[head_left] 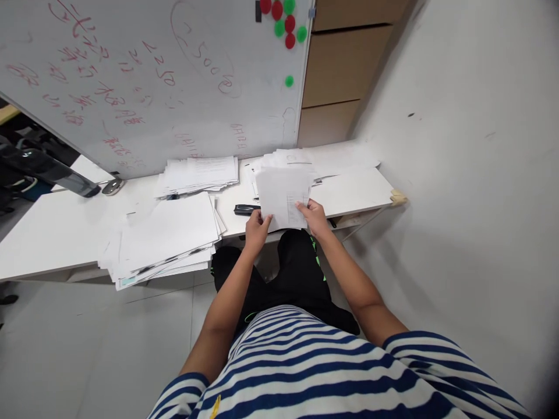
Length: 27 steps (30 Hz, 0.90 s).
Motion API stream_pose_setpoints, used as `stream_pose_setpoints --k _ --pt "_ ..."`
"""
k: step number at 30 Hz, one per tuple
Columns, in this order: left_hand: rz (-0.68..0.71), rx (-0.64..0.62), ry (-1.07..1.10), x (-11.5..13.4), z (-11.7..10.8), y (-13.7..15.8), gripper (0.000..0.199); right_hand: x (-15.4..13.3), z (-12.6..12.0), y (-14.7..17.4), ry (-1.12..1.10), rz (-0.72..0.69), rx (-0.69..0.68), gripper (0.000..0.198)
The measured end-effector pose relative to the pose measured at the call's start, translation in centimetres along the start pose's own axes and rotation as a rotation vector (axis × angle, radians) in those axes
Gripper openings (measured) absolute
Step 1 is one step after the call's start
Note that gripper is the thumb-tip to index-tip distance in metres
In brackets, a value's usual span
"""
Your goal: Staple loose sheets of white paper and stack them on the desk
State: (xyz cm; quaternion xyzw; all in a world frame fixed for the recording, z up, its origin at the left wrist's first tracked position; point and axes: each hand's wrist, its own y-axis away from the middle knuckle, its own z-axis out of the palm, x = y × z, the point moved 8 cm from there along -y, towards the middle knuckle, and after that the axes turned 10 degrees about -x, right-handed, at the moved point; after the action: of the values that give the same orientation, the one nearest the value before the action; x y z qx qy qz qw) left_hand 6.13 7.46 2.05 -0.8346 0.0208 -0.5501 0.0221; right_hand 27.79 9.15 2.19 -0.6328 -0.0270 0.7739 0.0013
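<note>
A small bundle of white paper sheets (279,192) is held between both hands above the front edge of the white desk (349,195). My left hand (257,228) pinches its lower left edge, thumb on top. On the right edge, my right hand (313,216) grips it with the thumb over a printed table. A black stapler (247,209) lies just left of the sheets, its right end hidden behind them and my left hand. Behind the held bundle, more papers (288,157) rest on the desk.
To the left, a large uneven paper pile (170,233) overhangs the desk's front edge. Another paper stack (201,173) sits behind it. A dark bottle (61,171) lies near a round metallic object (113,186). A whiteboard (144,75) and cardboard boxes (338,70) stand behind; a wall (471,174) is right.
</note>
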Motion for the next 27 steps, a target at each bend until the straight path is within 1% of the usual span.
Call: stream_pose_setpoints --k 3,5,7,10,12,15,17,18,22,27 --pt "0.08 0.038 -0.021 1.4 -0.8 -0.1 0.026 -2.8 -0.1 0.1 0.082 -0.138 -0.002 0.038" --pt "0.124 0.057 -0.035 2.0 -1.1 -0.4 0.027 -3.6 0.1 0.2 0.089 -0.209 0.007 0.036" --pt "0.129 0.018 -0.023 1.8 -0.8 -0.9 0.025 -2.5 0.5 0.2 0.009 -0.198 -0.006 0.038" --pt "0.074 -0.04 0.049 0.5 0.2 -1.4 0.022 0.8 1.2 -0.2 -0.147 -0.061 -0.039 0.043" --pt "0.06 -0.025 0.089 0.1 0.4 -1.4 0.027 1.9 1.5 -0.5 -0.164 -0.011 -0.05 0.043" --pt "0.106 -0.03 0.106 0.7 0.6 -1.2 0.037 1.0 1.8 -0.9 -0.076 -0.069 -0.066 0.041" --pt "0.127 -0.043 0.111 1.0 0.7 -1.2 0.037 0.4 1.9 -0.8 -0.006 -0.099 -0.046 0.043" --pt "0.123 -0.043 0.114 0.9 0.7 -1.2 0.036 0.5 1.9 -0.7 0.025 -0.091 -0.029 0.044" --pt "0.061 -0.033 0.1 -0.5 1.0 -1.0 0.035 2.2 2.1 0.0 0.061 -0.024 -0.019 0.048" --pt "0.028 -0.017 0.168 -1.6 1.3 -0.2 0.036 2.8 1.5 0.2 0.082 -0.094 0.004 0.045"
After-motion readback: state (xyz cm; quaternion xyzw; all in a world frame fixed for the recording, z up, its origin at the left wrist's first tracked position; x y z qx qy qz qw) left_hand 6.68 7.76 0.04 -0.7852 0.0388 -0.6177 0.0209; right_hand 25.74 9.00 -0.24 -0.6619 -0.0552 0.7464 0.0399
